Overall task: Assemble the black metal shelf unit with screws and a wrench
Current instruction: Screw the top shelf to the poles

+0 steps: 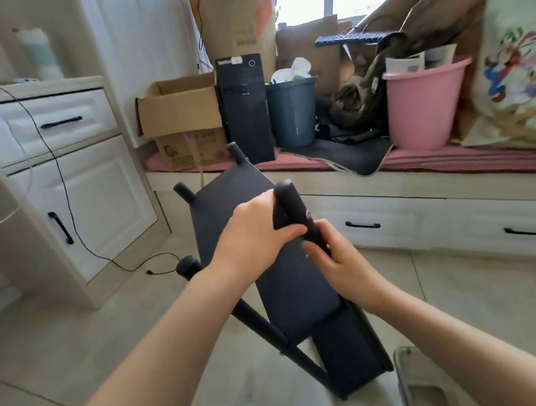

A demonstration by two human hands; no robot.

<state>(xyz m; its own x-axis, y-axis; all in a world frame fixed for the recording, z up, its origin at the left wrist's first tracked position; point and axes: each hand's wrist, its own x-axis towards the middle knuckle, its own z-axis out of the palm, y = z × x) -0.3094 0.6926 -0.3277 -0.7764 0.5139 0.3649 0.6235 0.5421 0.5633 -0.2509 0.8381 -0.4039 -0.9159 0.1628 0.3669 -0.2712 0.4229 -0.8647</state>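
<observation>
Tilting on the floor tiles point(79, 336) with its tube feet pointing away, the black shelf unit point(285, 284) is looking liable to twist or slide if either grip slackens, which by my judgement could cross-thread the screw point(308, 214) showing on the near leg point(299, 213). Both forearms are reaching forward and down, the left hand point(256, 229) curling its fingers round the panel's corner by that leg, while the right hand point(337, 261) is wrapping its fingers round the leg lower down; whether a wrench is inside it I cannot tell.
</observation>
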